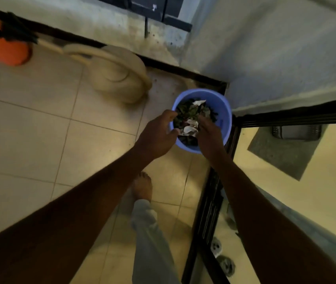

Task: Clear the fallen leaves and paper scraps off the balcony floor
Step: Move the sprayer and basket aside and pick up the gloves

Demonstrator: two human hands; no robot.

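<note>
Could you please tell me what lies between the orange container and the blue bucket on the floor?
In the head view, a beige watering can stands on the tiles between the orange container and the blue bucket.

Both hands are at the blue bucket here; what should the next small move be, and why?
Probably release the load and lift both hands out. The left hand and right hand flank a clump of leaves and paper scraps that already sits inside the blue bucket, so letting go should spill nothing onto the floor tiles. Whether the fingers grip the clump is unclear.
</note>
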